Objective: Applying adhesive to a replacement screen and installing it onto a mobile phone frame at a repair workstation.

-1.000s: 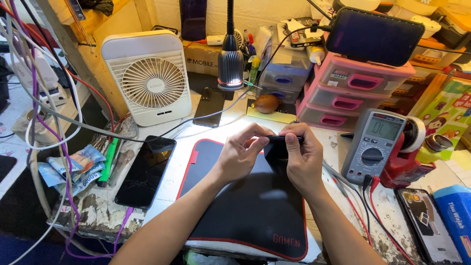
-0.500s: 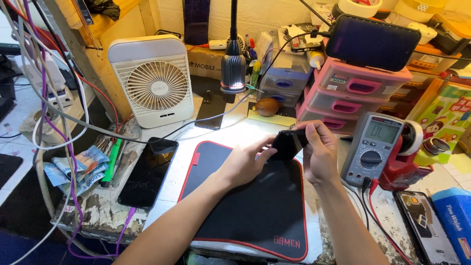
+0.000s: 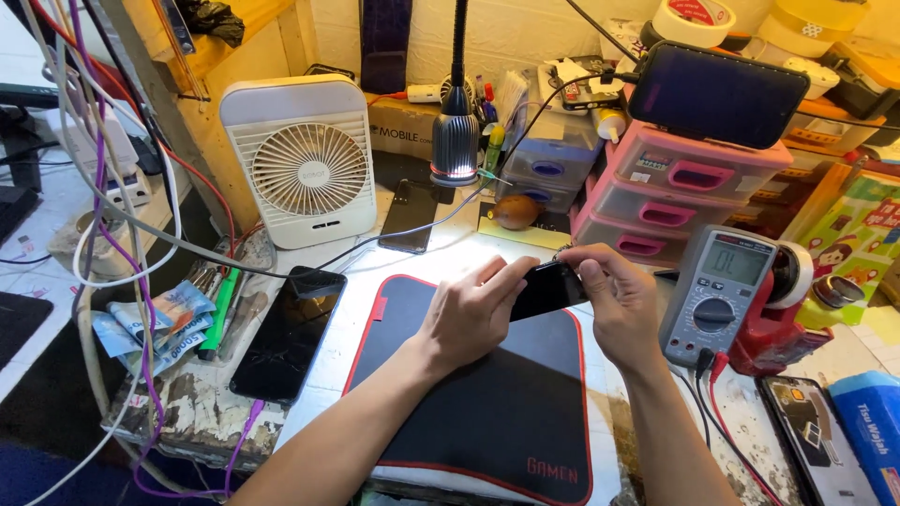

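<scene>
A cluttered white tabletop (image 3: 441,258), chipped and worn at its near left corner, carries a black mat with a red border (image 3: 487,412) in the middle. Behind it stand a white desk fan (image 3: 305,159) and a gooseneck lamp (image 3: 456,141) shining down on the work area. At the left, cables (image 3: 98,201) hang over the edge beside some folded banknotes (image 3: 150,323) and a dark tablet with a cracked screen (image 3: 289,333).

A stack of pink plastic drawers (image 3: 670,192), all shut, stands at the back right with a dark phone (image 3: 717,92) lying on top; smaller purple-handled drawers (image 3: 548,159) stand beside it, their contents too dim to make out. A grey multimeter (image 3: 717,295) leans at the right.

Above the mat's far edge, the left hand (image 3: 469,319) and right hand (image 3: 614,305) hold a small black phone (image 3: 547,290) between them, lifted off the mat. The fingers of both hands are closed on its ends.
</scene>
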